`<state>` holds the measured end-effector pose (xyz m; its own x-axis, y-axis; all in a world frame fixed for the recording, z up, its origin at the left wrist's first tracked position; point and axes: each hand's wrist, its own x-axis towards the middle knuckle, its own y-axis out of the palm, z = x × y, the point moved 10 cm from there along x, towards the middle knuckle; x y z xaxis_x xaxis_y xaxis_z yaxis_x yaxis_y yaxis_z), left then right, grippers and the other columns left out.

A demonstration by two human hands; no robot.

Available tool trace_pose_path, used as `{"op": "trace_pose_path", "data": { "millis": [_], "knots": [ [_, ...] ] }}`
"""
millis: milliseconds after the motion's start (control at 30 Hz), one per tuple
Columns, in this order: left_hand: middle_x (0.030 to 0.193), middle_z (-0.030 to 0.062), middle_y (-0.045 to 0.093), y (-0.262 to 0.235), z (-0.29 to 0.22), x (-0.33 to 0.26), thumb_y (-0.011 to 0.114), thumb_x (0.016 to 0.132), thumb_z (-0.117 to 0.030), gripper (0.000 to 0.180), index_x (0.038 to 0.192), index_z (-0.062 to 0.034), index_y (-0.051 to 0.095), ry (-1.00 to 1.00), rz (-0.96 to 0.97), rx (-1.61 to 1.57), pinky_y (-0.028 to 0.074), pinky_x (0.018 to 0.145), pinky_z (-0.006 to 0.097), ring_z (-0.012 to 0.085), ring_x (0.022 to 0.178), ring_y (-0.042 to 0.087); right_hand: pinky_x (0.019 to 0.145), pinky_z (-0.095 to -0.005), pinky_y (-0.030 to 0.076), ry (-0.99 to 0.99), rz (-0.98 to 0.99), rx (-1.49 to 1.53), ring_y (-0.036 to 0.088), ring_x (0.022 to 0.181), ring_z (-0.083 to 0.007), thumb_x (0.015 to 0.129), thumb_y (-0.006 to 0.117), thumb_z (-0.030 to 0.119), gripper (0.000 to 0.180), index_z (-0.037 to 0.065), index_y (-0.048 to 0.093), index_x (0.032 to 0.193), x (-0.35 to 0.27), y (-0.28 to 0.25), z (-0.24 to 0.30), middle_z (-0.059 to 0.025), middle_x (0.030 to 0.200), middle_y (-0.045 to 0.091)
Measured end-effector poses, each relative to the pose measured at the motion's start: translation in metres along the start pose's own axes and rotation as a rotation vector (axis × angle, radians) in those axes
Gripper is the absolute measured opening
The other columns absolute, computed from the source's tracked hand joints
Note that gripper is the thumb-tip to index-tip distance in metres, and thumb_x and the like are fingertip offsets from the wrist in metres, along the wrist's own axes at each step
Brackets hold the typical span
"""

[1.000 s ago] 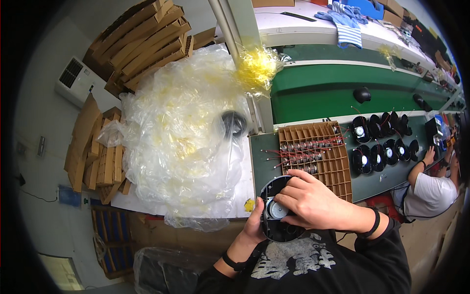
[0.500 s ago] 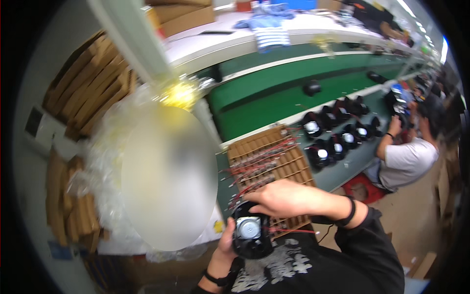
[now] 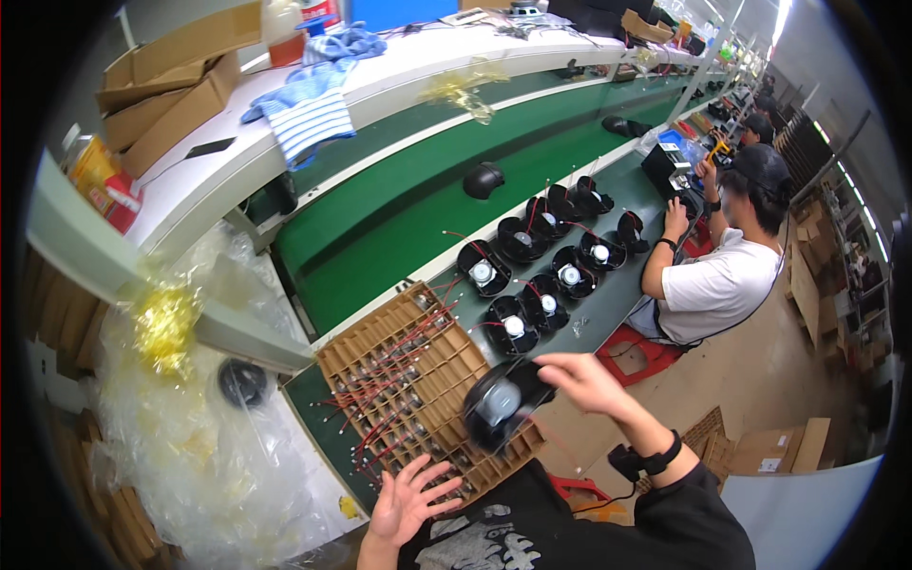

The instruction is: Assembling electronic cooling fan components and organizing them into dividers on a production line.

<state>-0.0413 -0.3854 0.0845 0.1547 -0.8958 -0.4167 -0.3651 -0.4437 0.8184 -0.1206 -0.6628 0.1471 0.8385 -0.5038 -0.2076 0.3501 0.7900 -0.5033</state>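
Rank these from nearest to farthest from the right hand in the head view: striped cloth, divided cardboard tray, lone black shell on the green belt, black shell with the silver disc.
1. Black shell with the silver disc: held by the right hand.
2. Divided cardboard tray: just left.
3. Lone black shell: beyond, on the green belt.
4. Striped cloth: far left, over the shelf edge.

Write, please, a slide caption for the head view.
The right hand holds a round black unit over a divided cardboard tray; the left hand is open and empty.
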Motion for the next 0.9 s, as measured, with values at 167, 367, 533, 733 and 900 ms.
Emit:
{"op": "trace_pose_path", "data": {
  "millis": [167, 367, 533, 733, 900],
  "knots": [
    [0.134, 0.0257, 0.04, -0.014, -0.005, 0.012, 0.026, 0.092, -0.06, 0.07, 0.133, -0.0032, 0.035, 0.027, -0.14, 0.111, 0.038, 0.096, 0.063, 0.0461, 0.121, 0.043, 0.08, -0.0285, 0.047, 0.227, -0.534, 0.133, 0.061, 0.09, -0.0167, 0.09, 0.059, 0.02, 0.037, -0.009, 0.057, 0.112, -0.03, -0.138, -0.169, -0.0115, 0.099, 0.066],
    [0.13, 0.0224, 0.046, -0.022, -0.009, 0.025, 0.025, 0.095, -0.056, 0.065, 0.129, -0.0033, 0.04, 0.062, -0.22, 0.143, 0.043, 0.093, 0.057, 0.0414, 0.115, 0.05, 0.056, -0.0247, 0.048, 0.424, -0.855, 0.398, 0.053, 0.06, -0.0105, 0.093, 0.051, 0.016, 0.024, -0.005, 0.059, 0.102, -0.061, -0.219, -0.36, -0.004, 0.079, 0.058],
    [0.128, 0.021, 0.049, -0.023, -0.009, 0.028, 0.026, 0.095, -0.055, 0.063, 0.128, -0.0036, 0.042, 0.096, -0.263, 0.157, 0.045, 0.092, 0.054, 0.039, 0.112, 0.053, 0.06, -0.0322, 0.056, 0.57, -1.09, 0.665, 0.057, 0.062, -0.0164, 0.092, 0.047, 0.007, 0.018, -0.008, 0.055, 0.094, -0.059, -0.21, -0.445, -0.01, 0.079, 0.057],
    [0.126, 0.0205, 0.05, -0.031, -0.005, 0.037, 0.025, 0.096, -0.053, 0.061, 0.128, -0.0035, 0.043, 0.113, -0.29, 0.122, 0.045, 0.092, 0.052, 0.0378, 0.11, 0.054, 0.067, -0.0411, 0.061, 0.55, -1.37, 1.121, 0.064, 0.08, -0.0324, 0.085, 0.048, -0.004, 0.02, -0.015, 0.046, 0.101, -0.036, -0.19, -0.475, -0.0216, 0.099, 0.056],
    [0.126, 0.021, 0.05, -0.048, -0.016, 0.014, 0.028, 0.096, -0.052, 0.06, 0.128, -0.0024, 0.043, 0.181, -0.344, 0.092, 0.046, 0.092, 0.049, 0.0372, 0.11, 0.054, 0.069, -0.0377, 0.061, 0.613, -1.365, 1.189, 0.064, 0.079, -0.03, 0.086, 0.047, -0.004, 0.018, -0.014, 0.047, 0.101, 0.015, -0.172, -0.482, -0.0196, 0.097, 0.057]
  ]
}}
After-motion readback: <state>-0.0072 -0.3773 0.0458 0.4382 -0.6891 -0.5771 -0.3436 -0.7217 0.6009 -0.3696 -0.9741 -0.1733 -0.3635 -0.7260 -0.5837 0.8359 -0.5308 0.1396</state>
